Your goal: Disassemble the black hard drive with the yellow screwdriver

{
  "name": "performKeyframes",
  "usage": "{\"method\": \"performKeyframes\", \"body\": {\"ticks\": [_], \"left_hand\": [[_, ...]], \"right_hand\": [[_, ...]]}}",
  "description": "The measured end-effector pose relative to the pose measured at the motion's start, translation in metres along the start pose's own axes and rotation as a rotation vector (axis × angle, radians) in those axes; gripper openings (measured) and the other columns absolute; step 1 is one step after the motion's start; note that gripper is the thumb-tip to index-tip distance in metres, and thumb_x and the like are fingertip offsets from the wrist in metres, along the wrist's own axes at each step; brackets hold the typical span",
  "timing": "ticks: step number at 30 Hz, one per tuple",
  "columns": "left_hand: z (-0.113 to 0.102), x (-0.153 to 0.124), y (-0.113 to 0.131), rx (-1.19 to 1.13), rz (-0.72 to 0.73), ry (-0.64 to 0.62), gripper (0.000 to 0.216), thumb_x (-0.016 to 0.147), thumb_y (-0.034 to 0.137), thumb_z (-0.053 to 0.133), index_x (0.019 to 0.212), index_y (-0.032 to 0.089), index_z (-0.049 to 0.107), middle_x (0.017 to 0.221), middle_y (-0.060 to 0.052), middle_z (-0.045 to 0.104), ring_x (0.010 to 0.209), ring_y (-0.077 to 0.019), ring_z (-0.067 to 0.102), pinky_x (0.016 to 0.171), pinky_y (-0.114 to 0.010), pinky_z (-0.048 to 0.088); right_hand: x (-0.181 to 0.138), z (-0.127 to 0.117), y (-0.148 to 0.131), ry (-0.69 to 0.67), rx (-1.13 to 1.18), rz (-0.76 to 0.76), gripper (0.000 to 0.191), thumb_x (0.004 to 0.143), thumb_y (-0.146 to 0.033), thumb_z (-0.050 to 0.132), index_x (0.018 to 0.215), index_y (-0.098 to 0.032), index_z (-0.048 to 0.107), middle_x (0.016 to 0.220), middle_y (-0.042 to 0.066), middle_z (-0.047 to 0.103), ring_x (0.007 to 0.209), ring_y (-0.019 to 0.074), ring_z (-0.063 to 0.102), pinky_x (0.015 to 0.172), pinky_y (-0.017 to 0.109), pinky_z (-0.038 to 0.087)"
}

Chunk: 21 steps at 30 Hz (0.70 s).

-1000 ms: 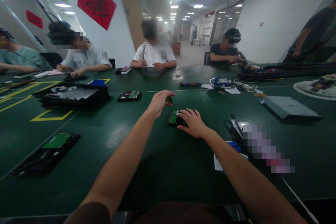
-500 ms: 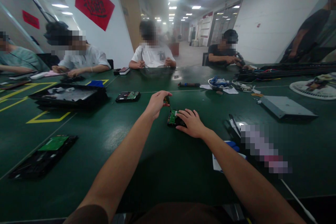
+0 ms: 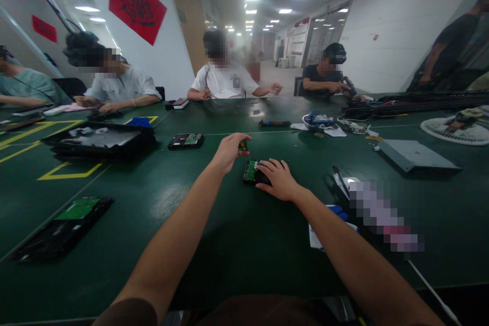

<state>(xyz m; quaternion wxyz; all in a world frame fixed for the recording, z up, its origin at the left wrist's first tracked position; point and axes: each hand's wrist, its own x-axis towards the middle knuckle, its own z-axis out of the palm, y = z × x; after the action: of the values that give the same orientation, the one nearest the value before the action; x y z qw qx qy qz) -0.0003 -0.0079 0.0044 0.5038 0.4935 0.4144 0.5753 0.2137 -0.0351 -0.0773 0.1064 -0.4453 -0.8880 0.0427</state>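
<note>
My left hand (image 3: 228,154) is closed round the short dark-and-yellow handle of a screwdriver (image 3: 243,146). The screwdriver points down, its thin shaft reaching the green circuit board of a hard drive (image 3: 250,172); whether the tip sits in a screw is too small to tell. Across the right part of that drive lies my right hand (image 3: 280,181), its fingers over the top and its thumb along the near edge, holding it against the table. The fingers cover much of the drive's right side.
Other hard drives lie at the left (image 3: 63,226) and beyond my left hand (image 3: 186,140). A black tray (image 3: 99,140) stands farther left. On the right are a grey metal box (image 3: 418,155), a basket of blue items (image 3: 320,121) and a white cable (image 3: 435,285). Co-workers sit across the table.
My hands, the screwdriver and the hard drive stay almost in place. Across the table, the person in the white shirt has stretched one arm out sideways.
</note>
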Motion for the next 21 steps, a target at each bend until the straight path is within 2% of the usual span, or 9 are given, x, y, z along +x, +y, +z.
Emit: {"method": "performKeyframes", "body": {"ticks": [4,7,10,15,21], "left_hand": [[0.0028,-0.0028,0.0005,-0.092,-0.052,-0.077,0.024,0.078,0.034,0.072,0.092,0.015,0.068,0.089,-0.009,0.067,0.084,-0.0196,0.064,0.071,-0.036,0.060],[0.0049,-0.0028,-0.0001,-0.162,-0.097,-0.085,0.022,0.079,0.033,0.071,0.090,0.016,0.063,0.087,-0.009,0.068,0.083,-0.0206,0.067,0.075,-0.040,0.060],[0.0041,-0.0015,-0.0003,-0.141,-0.075,-0.042,0.021,0.078,0.033,0.072,0.086,0.015,0.064,0.088,-0.009,0.067,0.084,-0.0196,0.065,0.073,-0.037,0.060],[0.0022,-0.0014,0.0012,0.013,0.005,0.015,0.023,0.076,0.037,0.070,0.083,0.015,0.071,0.094,-0.009,0.065,0.085,-0.0181,0.061,0.060,-0.026,0.055],[0.0051,-0.0035,0.0003,-0.093,-0.062,-0.061,0.025,0.077,0.035,0.073,0.091,0.016,0.064,0.089,-0.009,0.068,0.083,-0.0201,0.066,0.069,-0.036,0.060]], "right_hand": [[0.0001,0.0008,0.0003,0.001,-0.007,0.000,0.069,0.096,-0.065,0.050,0.155,-0.032,0.040,0.165,0.006,0.032,0.152,0.0390,0.021,0.121,0.066,0.014],[0.0002,0.0008,0.0006,-0.002,-0.010,0.002,0.069,0.096,-0.065,0.049,0.156,-0.032,0.039,0.166,0.006,0.031,0.152,0.0392,0.021,0.121,0.066,0.014],[0.0003,0.0006,0.0006,-0.008,-0.009,0.005,0.069,0.096,-0.066,0.048,0.156,-0.033,0.038,0.166,0.006,0.030,0.152,0.0392,0.020,0.121,0.067,0.012],[0.0004,0.0011,0.0002,-0.005,-0.006,0.005,0.070,0.096,-0.066,0.049,0.156,-0.033,0.039,0.166,0.006,0.030,0.152,0.0395,0.020,0.121,0.066,0.012],[0.0001,0.0016,0.0004,0.011,-0.009,0.002,0.069,0.096,-0.066,0.049,0.155,-0.032,0.040,0.166,0.006,0.031,0.152,0.0394,0.021,0.120,0.066,0.014]]}}
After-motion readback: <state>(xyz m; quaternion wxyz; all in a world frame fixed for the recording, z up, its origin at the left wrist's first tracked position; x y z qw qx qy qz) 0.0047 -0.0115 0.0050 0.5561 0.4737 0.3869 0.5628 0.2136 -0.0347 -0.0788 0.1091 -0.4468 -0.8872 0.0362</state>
